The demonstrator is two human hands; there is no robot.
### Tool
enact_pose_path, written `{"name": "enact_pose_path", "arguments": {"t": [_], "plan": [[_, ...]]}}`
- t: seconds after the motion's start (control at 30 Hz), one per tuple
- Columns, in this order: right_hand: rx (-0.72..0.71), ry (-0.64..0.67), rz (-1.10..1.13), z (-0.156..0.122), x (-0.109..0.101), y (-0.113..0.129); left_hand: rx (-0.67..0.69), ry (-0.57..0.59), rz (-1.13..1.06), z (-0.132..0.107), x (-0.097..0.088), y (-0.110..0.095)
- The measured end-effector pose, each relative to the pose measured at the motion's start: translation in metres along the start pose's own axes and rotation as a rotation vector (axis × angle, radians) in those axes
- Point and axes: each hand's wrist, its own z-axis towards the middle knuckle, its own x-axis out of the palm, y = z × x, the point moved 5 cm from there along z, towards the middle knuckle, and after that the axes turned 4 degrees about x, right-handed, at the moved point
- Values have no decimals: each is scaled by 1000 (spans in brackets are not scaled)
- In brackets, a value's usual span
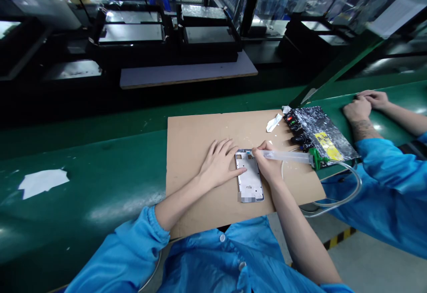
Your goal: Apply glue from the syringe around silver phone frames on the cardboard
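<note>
A silver phone frame (251, 177) lies flat on a brown board (191, 137), its long side pointing towards me. My left hand (218, 162) rests at its left edge with fingers spread, the thumb lying over the frame and the index fingertip near its top corner. In my right hand (268, 162) is a clear dispensing syringe (288, 156), held like a pen. Its tip end is at the top part of the frame; the tip itself is too small to make out. A green adapter (316, 158) caps the syringe's back end, with a clear air hose (355, 190) running from it.
A speckled black control box (325, 128) with knobs and a yellow label stands right of the board. White paper scraps (274, 123) lie nearby, and a torn sheet (45, 182) at left. Another person's hands (365, 104) rest on the green bench. Black trays (133, 30) stand behind.
</note>
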Motion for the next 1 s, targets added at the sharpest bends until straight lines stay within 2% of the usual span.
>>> {"name": "enact_pose_path", "arguments": {"t": [1.0], "plan": [[-13,16,-16,-2,0,5,-5,19,12,0,-1,-1]]}}
